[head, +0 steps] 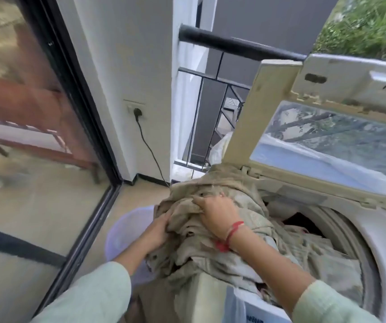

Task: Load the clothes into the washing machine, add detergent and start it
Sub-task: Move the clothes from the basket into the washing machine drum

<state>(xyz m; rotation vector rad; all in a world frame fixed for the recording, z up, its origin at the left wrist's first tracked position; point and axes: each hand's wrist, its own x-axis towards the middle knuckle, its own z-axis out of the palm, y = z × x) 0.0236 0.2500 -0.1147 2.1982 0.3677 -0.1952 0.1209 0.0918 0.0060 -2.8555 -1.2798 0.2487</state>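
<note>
Fingers of the right hand are bunched into a beige cloth, clamped on a fold. Left hand grips the same cloth at its left edge, though its fingertips seem buried in the folds. That cloth drapes over the washing machine rim, partly inside the drum, lid raised. A pale tub sits beside it on the floor.
</note>
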